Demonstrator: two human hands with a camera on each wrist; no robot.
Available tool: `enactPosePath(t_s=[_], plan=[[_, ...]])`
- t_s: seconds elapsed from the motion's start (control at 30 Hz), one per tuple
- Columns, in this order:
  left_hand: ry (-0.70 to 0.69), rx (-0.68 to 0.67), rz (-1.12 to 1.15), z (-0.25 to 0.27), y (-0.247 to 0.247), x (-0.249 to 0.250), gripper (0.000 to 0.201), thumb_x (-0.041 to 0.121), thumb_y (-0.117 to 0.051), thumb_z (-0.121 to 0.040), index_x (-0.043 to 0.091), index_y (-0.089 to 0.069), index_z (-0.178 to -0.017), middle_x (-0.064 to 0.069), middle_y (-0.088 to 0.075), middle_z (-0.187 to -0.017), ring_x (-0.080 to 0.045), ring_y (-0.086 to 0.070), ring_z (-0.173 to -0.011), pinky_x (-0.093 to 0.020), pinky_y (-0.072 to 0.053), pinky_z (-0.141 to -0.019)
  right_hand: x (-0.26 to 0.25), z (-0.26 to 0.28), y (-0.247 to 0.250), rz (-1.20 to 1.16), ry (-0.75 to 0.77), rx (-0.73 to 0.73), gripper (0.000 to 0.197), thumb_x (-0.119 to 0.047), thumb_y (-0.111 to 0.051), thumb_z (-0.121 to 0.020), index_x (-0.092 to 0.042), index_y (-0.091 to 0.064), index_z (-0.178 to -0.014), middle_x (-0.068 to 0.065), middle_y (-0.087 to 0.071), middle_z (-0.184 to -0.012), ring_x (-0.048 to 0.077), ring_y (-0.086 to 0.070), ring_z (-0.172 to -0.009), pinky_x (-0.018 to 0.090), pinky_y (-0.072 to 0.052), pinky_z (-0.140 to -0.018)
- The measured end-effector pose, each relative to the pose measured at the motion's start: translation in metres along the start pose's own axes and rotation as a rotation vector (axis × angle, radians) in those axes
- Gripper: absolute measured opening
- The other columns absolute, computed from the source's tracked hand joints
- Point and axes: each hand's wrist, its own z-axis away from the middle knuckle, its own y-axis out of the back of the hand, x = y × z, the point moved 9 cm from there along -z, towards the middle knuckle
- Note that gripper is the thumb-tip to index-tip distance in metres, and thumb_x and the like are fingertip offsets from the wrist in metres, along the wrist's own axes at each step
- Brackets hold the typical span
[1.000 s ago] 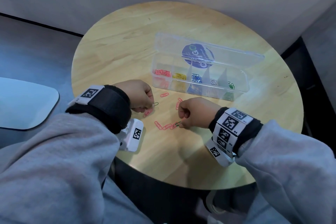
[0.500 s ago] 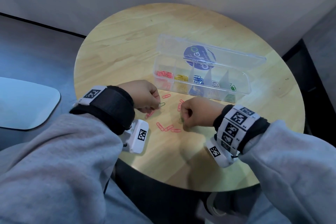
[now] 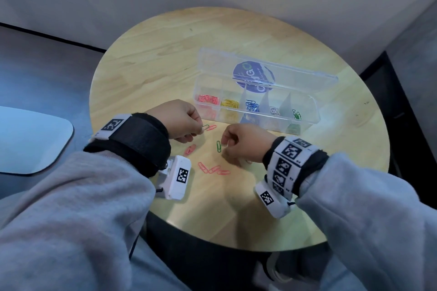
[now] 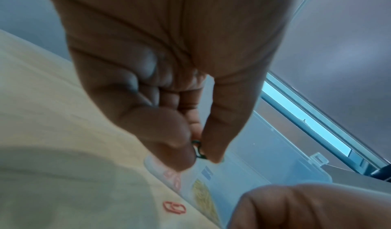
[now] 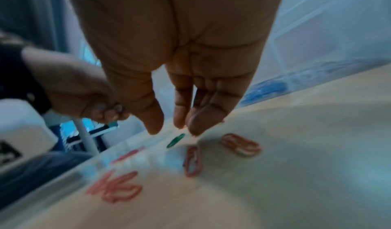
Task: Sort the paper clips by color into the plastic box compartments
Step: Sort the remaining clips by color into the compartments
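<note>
A clear plastic box [image 3: 256, 123] stands open on the round wooden table [image 3: 153, 66]. Its compartments hold pink [image 3: 208, 99], yellow [image 3: 229, 103], blue [image 3: 251, 106], silver [image 3: 274, 110] and green clips [image 3: 296, 114]. My left hand [image 3: 201, 129] pinches a green clip [image 4: 197, 149] between thumb and forefinger, just in front of the pink end of the box. My right hand [image 3: 223, 145] hangs over a second green clip [image 5: 175, 140], thumb and fingers apart; whether they touch it is unclear. Several pink clips [image 3: 214, 169] lie loose below the hands.
More pink clips [image 3: 190, 149] lie beside my left wrist, and one [image 3: 211, 127] lies by the held clip. The box lid [image 3: 260, 71] lies flat behind the compartments. The near table edge [image 3: 236, 247] is close to my body. A pale rounded surface [image 3: 30, 139] sits off to the left.
My right hand has left the pink cluster and moved up toward the box, with a green clip now showing at its fingertips. My left hand keeps its green clip and has risen slightly.
</note>
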Motion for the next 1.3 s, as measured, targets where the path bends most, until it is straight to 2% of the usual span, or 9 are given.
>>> enactPosePath(t_s=[0.27, 0.43, 0.5, 0.6, 0.67, 0.97, 1.07, 1.17, 1.3], plan=[[0.013, 0.002, -0.018, -0.002, 0.002, -0.005, 0.01, 0.011, -0.065, -0.084, 0.013, -0.061, -0.075, -0.006, -0.065, -0.077, -0.013, -0.062, -0.064, -0.022, -0.052, -0.06, -0.025, -0.016, -0.008, 0.346, 0.003, -0.032, 0.022, -0.017, -0.059, -0.081, -0.005, -0.067, -0.098, 0.009, -0.068, -0.1, 0.025, -0.064, -0.094, 0.032, -0.054, -0.078], [0.009, -0.015, -0.021, -0.001, -0.001, -0.003, 0.01, 0.013, -0.064, -0.085, 0.014, -0.06, -0.076, -0.005, -0.066, -0.078, -0.012, -0.062, -0.064, -0.021, -0.051, -0.059, -0.021, -0.005, -0.012, 0.245, 0.02, -0.109, 0.007, -0.016, -0.064, -0.075, -0.015, -0.058, -0.071, -0.001, -0.059, -0.063, 0.017, -0.057, -0.065, 0.026, -0.048, -0.058], [0.001, -0.028, -0.006, 0.0, -0.003, 0.0, 0.011, 0.013, -0.064, -0.086, 0.015, -0.06, -0.076, -0.002, -0.064, -0.075, -0.01, -0.061, -0.063, -0.019, -0.049, -0.056, -0.014, -0.004, -0.006, 0.063, 0.012, -0.073, 0.015, -0.014, -0.065, -0.076, -0.017, -0.054, -0.066, -0.002, -0.06, -0.063, 0.015, -0.056, -0.059, 0.025, -0.048, -0.054], [-0.015, -0.059, 0.041, 0.002, -0.009, 0.006, 0.012, 0.012, -0.064, -0.087, 0.014, -0.059, -0.076, 0.0, -0.061, -0.072, -0.01, -0.06, -0.06, -0.015, -0.05, -0.052, -0.004, -0.003, -0.002, -0.643, -0.02, -0.073, 0.021, 0.004, -0.06, -0.082, -0.012, -0.05, -0.073, 0.013, -0.063, -0.072, 0.023, -0.063, -0.062, 0.033, -0.057, -0.065], [-0.034, -0.083, 0.097, 0.003, -0.014, 0.011, 0.012, 0.009, -0.063, -0.086, 0.013, -0.058, -0.076, -0.001, -0.06, -0.07, -0.011, -0.059, -0.059, -0.014, -0.05, -0.051, -0.002, -0.002, -0.003, -0.99, -0.035, -0.129, 0.023, 0.014, -0.048, -0.086, -0.009, -0.051, -0.083, 0.014, -0.058, -0.072, 0.02, -0.06, -0.058, 0.024, -0.056, -0.057], [-0.161, -0.155, 0.247, 0.009, -0.028, 0.041, 0.009, 0.007, -0.063, -0.086, 0.015, -0.062, -0.084, -0.003, -0.065, -0.078, -0.01, -0.063, -0.07, -0.013, -0.054, -0.063, -0.006, 0.012, -0.009, -1.34, -0.056, -0.27, 0.033, 0.017, -0.028, -0.085, -0.002, -0.054, -0.086, 0.009, -0.06, -0.073, 0.012, -0.063, -0.056, 0.017, -0.055, -0.058], [-0.131, -0.062, 0.247, 0.008, -0.009, 0.037, 0.007, 0.008, -0.062, -0.088, 0.015, -0.06, -0.085, -0.003, -0.061, -0.074, -0.012, -0.06, -0.065, -0.015, -0.053, -0.057, 0.005, 0.018, 0.012, -1.345, -0.054, -0.172, 0.028, 0.012, -0.034, -0.088, -0.002, -0.058, -0.086, 0.009, -0.06, -0.069, 0.011, -0.061, -0.052, 0.016, -0.055, -0.054], [-0.051, 0.042, 0.021, 0.005, 0.012, 0.016, 0.005, 0.011, -0.062, -0.087, 0.013, -0.059, -0.083, -0.006, -0.06, -0.073, -0.016, -0.059, -0.063, -0.025, -0.053, -0.059, 0.038, 0.023, 0.066, -1.24, -0.037, 0.143, 0.026, 0.015, -0.039, -0.088, -0.002, -0.058, -0.081, 0.01, -0.057, -0.071, 0.009, -0.059, -0.05, 0.014, -0.052, -0.051], [0.124, 0.023, -0.327, 0.006, 0.009, -0.016, 0.011, 0.017, -0.065, -0.08, 0.014, -0.064, -0.09, -0.005, -0.064, -0.07, -0.02, -0.059, -0.06, -0.026, -0.051, -0.066, 0.102, 0.03, 0.129, -0.54, -0.202, 0.506, 0.028, 0.005, -0.049, -0.087, -0.016, -0.061, -0.073, 0.013, -0.064, -0.083, 0.019, -0.064, -0.07, 0.028, -0.056, -0.078]])
